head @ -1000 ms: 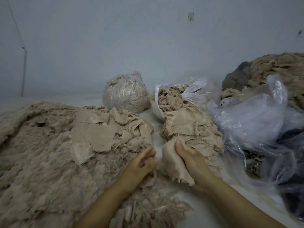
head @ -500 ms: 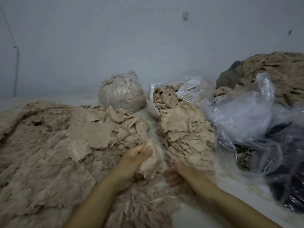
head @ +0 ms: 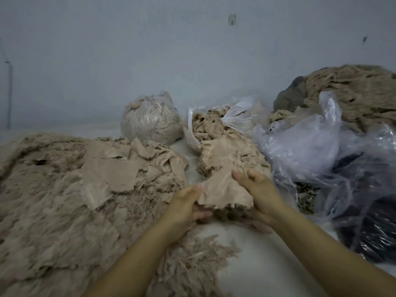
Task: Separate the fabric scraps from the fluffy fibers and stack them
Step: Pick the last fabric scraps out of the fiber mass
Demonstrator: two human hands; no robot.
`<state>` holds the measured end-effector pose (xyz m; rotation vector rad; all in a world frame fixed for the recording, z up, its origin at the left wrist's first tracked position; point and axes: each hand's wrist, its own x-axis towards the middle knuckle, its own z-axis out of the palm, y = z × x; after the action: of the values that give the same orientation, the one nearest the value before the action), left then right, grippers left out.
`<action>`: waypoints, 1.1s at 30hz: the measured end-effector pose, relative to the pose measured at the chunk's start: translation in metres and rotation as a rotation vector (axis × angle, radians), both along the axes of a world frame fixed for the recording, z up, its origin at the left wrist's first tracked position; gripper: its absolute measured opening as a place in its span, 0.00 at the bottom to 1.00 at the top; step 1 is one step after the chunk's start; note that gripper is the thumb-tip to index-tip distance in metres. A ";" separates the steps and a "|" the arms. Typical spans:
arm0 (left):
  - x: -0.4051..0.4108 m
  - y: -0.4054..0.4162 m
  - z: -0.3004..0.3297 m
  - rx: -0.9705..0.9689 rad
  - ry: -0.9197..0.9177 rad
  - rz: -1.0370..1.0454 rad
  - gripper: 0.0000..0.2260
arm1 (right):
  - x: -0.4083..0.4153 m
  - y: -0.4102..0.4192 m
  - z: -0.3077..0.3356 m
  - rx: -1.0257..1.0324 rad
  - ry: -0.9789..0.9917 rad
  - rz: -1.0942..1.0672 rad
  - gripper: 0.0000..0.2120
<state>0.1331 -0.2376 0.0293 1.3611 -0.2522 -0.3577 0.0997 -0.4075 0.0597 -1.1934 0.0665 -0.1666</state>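
Observation:
A beige fabric scrap (head: 222,189) is stretched between both hands at the centre. My left hand (head: 186,205) grips its left edge, and my right hand (head: 259,189) grips its right edge with the thumb on top. Just behind the scrap stands the stack of flat beige scraps (head: 227,155). A wide heap of fluffy beige fibers (head: 49,200) covers the left side, with several loose flat scraps (head: 113,168) lying on top of it. More fluffy strands (head: 192,256) lie under my left forearm.
A tied clear bag of fibers (head: 150,121) and an open bag of fibers (head: 210,123) stand at the back by the wall. Crumpled clear plastic bags (head: 304,146), dark material (head: 372,228) and another beige heap (head: 351,91) crowd the right. White table surface (head: 252,262) shows between my arms.
My left hand brought a scrap from the heap's edge toward the stack. My right hand rose from the table and took its right edge, so both hands now spread it.

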 end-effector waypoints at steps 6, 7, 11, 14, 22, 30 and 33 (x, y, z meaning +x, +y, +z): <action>-0.013 -0.016 -0.025 0.573 -0.464 -0.470 0.12 | 0.059 -0.020 0.060 -0.356 -0.141 -0.171 0.13; -0.012 -0.013 -0.025 0.561 -0.452 -0.509 0.09 | 0.067 -0.028 0.068 -0.468 -0.140 -0.260 0.15; -0.001 0.016 -0.018 0.646 -0.633 -0.188 0.02 | 0.079 -0.049 0.069 -1.060 -0.043 -0.678 0.10; 0.012 0.041 -0.021 0.906 -0.909 0.264 0.11 | 0.057 -0.013 0.032 -1.088 -0.298 -0.544 0.02; 0.011 0.047 -0.039 0.817 -0.783 0.425 0.09 | 0.044 0.070 -0.060 -1.283 0.049 0.081 0.18; 0.014 0.049 -0.043 0.870 -0.921 0.202 0.14 | 0.022 0.079 -0.059 -0.909 -0.307 -0.039 0.08; 0.016 0.050 -0.037 0.835 -0.912 0.341 0.08 | 0.020 0.082 -0.056 -0.809 -0.288 -0.145 0.12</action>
<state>0.1495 -0.1875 -0.0075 2.2975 -0.6528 0.5441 0.1201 -0.3251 0.0034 -1.9576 -0.1860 -0.5253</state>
